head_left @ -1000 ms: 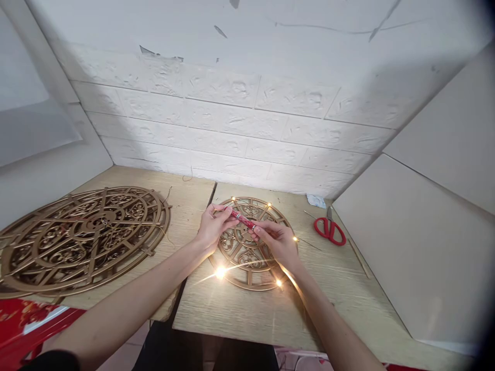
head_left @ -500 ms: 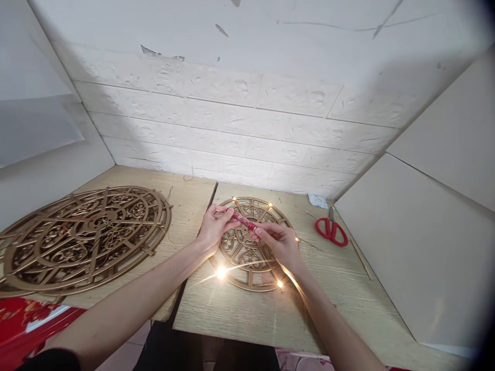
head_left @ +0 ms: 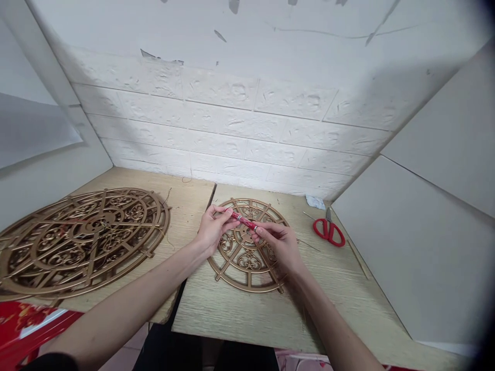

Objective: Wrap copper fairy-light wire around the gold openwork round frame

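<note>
Both my hands hold a slim red stick (head_left: 246, 221) with silvery bands, which looks like red batteries lined up end to end. My left hand (head_left: 212, 229) pinches its far left end between thumb and fingers. Closed on the near right end is my right hand (head_left: 279, 243); a thin wire at the fingertips is too fine to make out. The stick slants above the middle of a round bronze-coloured openwork frame (head_left: 249, 278) with scrollwork, lying flat on the table. No lights glow on the frame.
Several larger round frames (head_left: 149, 252) lie stacked at left, with thin wires across their middle. Red-handled scissors (head_left: 328, 233), a thin rod (head_left: 358, 259) and a crumpled bluish wrapper (head_left: 315, 201) lie at right. A dark gap (head_left: 180, 299) splits the tabletop; white walls enclose it.
The small warm lights around the round frame were lit and are now dark. My hands keep their grip on the red stick in nearly the same place.
</note>
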A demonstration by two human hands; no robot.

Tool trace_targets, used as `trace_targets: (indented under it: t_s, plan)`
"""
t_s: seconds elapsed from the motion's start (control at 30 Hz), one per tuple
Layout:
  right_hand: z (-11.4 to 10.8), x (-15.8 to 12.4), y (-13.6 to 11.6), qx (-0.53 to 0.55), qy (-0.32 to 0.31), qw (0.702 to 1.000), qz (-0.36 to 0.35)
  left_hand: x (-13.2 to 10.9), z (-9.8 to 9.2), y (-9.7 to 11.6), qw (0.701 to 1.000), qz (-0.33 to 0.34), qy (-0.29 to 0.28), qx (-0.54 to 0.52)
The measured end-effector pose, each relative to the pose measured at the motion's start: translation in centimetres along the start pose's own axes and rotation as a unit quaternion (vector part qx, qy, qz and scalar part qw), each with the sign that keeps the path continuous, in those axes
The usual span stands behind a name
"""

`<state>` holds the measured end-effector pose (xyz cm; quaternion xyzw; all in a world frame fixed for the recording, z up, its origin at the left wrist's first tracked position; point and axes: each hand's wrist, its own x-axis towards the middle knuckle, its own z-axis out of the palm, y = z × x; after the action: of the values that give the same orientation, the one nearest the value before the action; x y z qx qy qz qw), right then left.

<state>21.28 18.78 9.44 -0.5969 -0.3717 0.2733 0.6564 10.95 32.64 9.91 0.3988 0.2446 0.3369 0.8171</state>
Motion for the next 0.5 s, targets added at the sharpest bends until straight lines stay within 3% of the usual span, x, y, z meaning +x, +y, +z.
trace_targets:
  t_s: [0.5]
  plan:
    - [0.01, 0.08, 0.11, -0.017, 0.001, 1.0, -0.006, 0.23, -0.2, -0.57, 1.0, 0.009, -0.005, -0.009]
